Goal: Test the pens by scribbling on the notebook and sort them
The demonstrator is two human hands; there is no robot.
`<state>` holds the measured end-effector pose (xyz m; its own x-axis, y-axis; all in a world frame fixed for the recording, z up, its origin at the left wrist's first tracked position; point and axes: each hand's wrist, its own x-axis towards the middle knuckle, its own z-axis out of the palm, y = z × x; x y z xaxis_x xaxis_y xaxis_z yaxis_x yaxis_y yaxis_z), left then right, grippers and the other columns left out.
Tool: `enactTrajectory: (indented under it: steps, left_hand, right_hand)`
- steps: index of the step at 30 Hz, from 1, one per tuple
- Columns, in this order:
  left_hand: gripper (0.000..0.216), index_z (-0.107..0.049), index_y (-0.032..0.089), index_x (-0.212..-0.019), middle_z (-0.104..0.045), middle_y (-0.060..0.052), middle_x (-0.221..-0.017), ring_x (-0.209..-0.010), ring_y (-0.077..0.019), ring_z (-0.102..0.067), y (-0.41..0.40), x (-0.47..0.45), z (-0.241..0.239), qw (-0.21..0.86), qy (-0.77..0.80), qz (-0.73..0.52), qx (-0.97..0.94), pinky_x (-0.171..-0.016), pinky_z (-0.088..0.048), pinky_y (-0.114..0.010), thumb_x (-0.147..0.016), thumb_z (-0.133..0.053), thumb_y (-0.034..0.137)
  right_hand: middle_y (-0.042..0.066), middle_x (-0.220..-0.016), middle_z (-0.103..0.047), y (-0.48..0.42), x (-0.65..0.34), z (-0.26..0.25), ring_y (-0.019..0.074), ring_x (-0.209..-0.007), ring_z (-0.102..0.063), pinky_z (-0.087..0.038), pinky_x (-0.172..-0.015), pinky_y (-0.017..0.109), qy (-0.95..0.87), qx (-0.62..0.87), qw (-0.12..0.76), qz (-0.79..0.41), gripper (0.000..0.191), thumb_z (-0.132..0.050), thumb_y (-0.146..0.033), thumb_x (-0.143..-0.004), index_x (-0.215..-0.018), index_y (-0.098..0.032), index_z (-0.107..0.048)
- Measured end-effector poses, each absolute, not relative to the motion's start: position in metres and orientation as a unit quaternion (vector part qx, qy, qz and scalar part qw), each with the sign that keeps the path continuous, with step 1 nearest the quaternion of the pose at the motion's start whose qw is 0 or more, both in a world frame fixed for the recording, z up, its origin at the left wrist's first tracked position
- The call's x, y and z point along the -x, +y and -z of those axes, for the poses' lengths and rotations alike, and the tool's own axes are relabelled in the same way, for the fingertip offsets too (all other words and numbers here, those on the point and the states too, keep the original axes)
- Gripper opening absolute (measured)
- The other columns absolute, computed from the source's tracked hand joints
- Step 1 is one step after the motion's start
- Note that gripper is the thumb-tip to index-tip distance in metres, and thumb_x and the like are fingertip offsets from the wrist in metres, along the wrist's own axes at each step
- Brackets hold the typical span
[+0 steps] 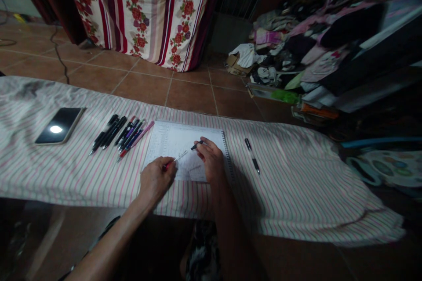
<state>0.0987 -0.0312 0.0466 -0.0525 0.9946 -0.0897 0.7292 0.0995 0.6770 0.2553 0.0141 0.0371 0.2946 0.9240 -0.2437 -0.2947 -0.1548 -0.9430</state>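
Observation:
A spiral notebook (178,140) lies open on the striped cloth (290,184), its page covered with faint writing. My left hand (155,181) is closed on the red end of a thin pen (180,156) at the notebook's lower left corner. My right hand (211,158) rests on the page and pinches the same pen's dark end. The pen stretches slantwise between both hands, just above the paper.
Several pens (120,134) lie in a row left of the notebook, and a lone black pen (252,156) lies to its right. A phone (60,125) sits far left. A floral curtain (145,9) hangs behind; piled clothes (303,48) fill the right.

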Motion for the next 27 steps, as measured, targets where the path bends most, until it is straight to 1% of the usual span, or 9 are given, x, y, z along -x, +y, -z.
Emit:
enactTrajectory:
  steps: [4,8,11,16,18,21,24,27]
  left_hand:
    - [0.026,-0.068,0.021,-0.092,-0.069,-0.005,-0.082,-0.070,-0.0172,-0.061,-0.032,-0.099,-0.046,0.277,0.688,-0.236,-0.628,-0.061,-0.041,-0.026,-0.080,-0.048,0.034]
    - [0.026,-0.068,0.022,-0.091,-0.069,-0.005,-0.085,-0.073,-0.0182,-0.062,-0.031,-0.100,-0.045,0.274,0.688,-0.239,-0.628,-0.063,-0.042,-0.027,-0.080,-0.048,0.034]
    - [0.025,-0.068,0.021,-0.090,-0.069,-0.005,-0.086,-0.074,-0.0183,-0.062,-0.031,-0.100,-0.046,0.276,0.689,-0.241,-0.626,-0.065,-0.043,-0.028,-0.080,-0.049,0.033]
    - [0.026,-0.068,0.021,-0.090,-0.069,-0.006,-0.085,-0.073,-0.0185,-0.062,-0.031,-0.102,-0.048,0.280,0.689,-0.240,-0.624,-0.064,-0.042,-0.028,-0.080,-0.048,0.034]
    - [0.026,-0.068,0.020,-0.091,-0.069,-0.006,-0.085,-0.073,-0.0187,-0.062,-0.031,-0.102,-0.047,0.280,0.688,-0.245,-0.623,-0.064,-0.043,-0.028,-0.080,-0.048,0.034]
    - [0.026,-0.068,0.020,-0.091,-0.069,-0.006,-0.086,-0.074,-0.0188,-0.062,-0.031,-0.102,-0.046,0.284,0.687,-0.250,-0.620,-0.065,-0.043,-0.029,-0.080,-0.048,0.034]
    - [0.026,-0.068,0.020,-0.091,-0.069,-0.007,-0.087,-0.074,-0.0189,-0.062,-0.031,-0.101,-0.046,0.286,0.690,-0.249,-0.617,-0.065,-0.043,-0.029,-0.080,-0.049,0.034]
    - [0.026,-0.068,0.020,-0.091,-0.069,-0.006,-0.087,-0.074,-0.0181,-0.062,-0.031,-0.101,-0.047,0.285,0.691,-0.245,-0.617,-0.066,-0.043,-0.029,-0.080,-0.049,0.033]
  right_hand:
    - [0.007,-0.086,-0.070,0.015,-0.263,-0.037,0.0140,-0.073,-0.061,-0.044,-0.063,0.025,-0.309,0.556,0.586,-0.501,0.044,-0.070,-0.031,-0.059,-0.099,-0.015,-0.060]
    - [0.006,-0.081,-0.069,0.019,-0.270,-0.031,0.0159,-0.073,-0.062,-0.046,-0.063,0.027,-0.347,0.577,0.597,-0.435,0.041,-0.067,-0.029,-0.059,-0.098,-0.015,-0.063]
    - [0.005,-0.079,-0.068,0.022,-0.274,-0.025,0.0169,-0.075,-0.063,-0.047,-0.067,0.029,-0.371,0.586,0.600,-0.399,0.038,-0.064,-0.027,-0.061,-0.096,-0.015,-0.064]
    - [0.007,-0.085,-0.068,0.025,-0.283,-0.016,0.0179,-0.082,-0.063,-0.048,-0.075,0.032,-0.393,0.610,0.581,-0.368,0.036,-0.058,-0.025,-0.066,-0.100,-0.014,-0.063]
    - [0.007,-0.085,-0.067,0.026,-0.287,-0.014,0.0177,-0.080,-0.063,-0.048,-0.076,0.033,-0.415,0.624,0.567,-0.340,0.038,-0.055,-0.024,-0.068,-0.104,-0.014,-0.061]
    - [0.008,-0.084,-0.067,0.025,-0.292,-0.011,0.0176,-0.073,-0.062,-0.048,-0.072,0.033,-0.457,0.654,0.535,-0.276,0.038,-0.055,-0.026,-0.069,-0.105,-0.014,-0.057]
    - [0.009,-0.081,-0.066,0.024,-0.295,-0.010,0.0186,-0.070,-0.062,-0.048,-0.068,0.032,-0.479,0.690,0.497,-0.218,0.031,-0.056,-0.026,-0.069,-0.097,-0.013,-0.056]
    - [0.009,-0.081,-0.066,0.022,-0.295,-0.012,0.0189,-0.071,-0.062,-0.047,-0.067,0.031,-0.512,0.712,0.446,-0.181,0.021,-0.053,-0.024,-0.070,-0.089,-0.015,-0.057]
